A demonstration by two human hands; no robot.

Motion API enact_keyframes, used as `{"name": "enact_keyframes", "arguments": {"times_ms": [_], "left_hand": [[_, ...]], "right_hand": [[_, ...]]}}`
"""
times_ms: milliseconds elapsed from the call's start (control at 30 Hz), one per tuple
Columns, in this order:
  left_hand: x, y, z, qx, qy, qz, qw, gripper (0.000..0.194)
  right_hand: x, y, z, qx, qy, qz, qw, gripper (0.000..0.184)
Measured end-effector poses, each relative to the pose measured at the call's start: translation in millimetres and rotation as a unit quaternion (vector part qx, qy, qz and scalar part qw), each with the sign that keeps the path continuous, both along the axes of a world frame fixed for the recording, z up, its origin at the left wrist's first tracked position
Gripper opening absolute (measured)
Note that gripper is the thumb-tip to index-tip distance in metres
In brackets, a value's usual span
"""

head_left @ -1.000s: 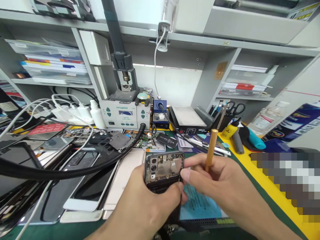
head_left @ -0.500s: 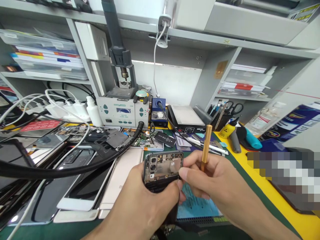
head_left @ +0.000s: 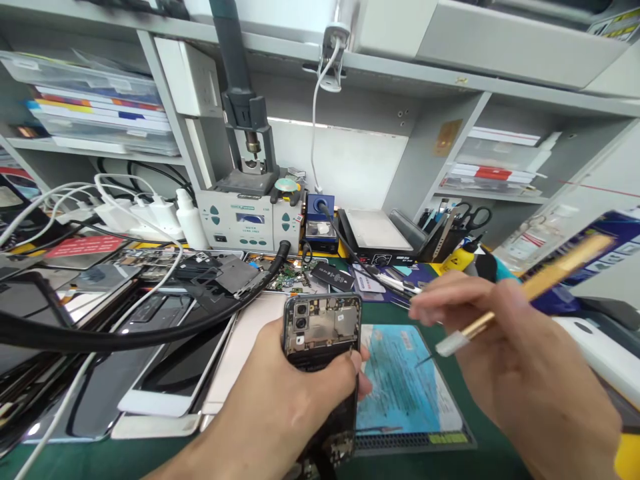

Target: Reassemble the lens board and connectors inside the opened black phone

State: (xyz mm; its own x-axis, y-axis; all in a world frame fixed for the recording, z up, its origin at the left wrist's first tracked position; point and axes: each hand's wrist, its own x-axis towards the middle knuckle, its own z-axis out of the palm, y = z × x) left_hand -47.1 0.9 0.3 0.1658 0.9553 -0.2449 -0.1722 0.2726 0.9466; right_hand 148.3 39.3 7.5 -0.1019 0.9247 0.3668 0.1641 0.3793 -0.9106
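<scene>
My left hand is wrapped round an opened smartphone, its thumb lying across the front. The phone's back is off, baring two camera lenses, a metal shield and a dark area below. My right hand is apart from the phone, to its right, closed on a gold screwdriver that looks slightly blurred. The screwdriver's thin tip points down and left, over a worn blue mat.
Several phones and parts lie on the left, crossed by a thick black hose. A hot-air station stands behind. A tray of circuit boards, a black battery and a tool holder with scissors are at the back.
My right hand has moved away from the phone to the right. The screwdriver has swung from upright to slanted, tip down-left. The left hand still holds the phone, slightly further left.
</scene>
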Motion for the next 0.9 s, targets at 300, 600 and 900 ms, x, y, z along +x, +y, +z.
{"name": "enact_keyframes", "arguments": {"times_ms": [300,600,900], "left_hand": [[-2,5,-4.2,0.040,0.020,-0.010,0.999,0.019],[-7,4,-3.9,0.028,0.020,-0.029,0.999,0.021],[-12,2,-5.9,0.008,-0.039,-0.070,0.997,0.016]], "right_hand": [[-8,-10,-0.2,-0.002,-0.096,-0.023,0.995,0.028],[-26,-18,4.2,0.028,-0.086,-0.024,0.996,0.023],[-27,-14,-7.1,0.003,-0.047,0.041,0.998,0.010]]}}
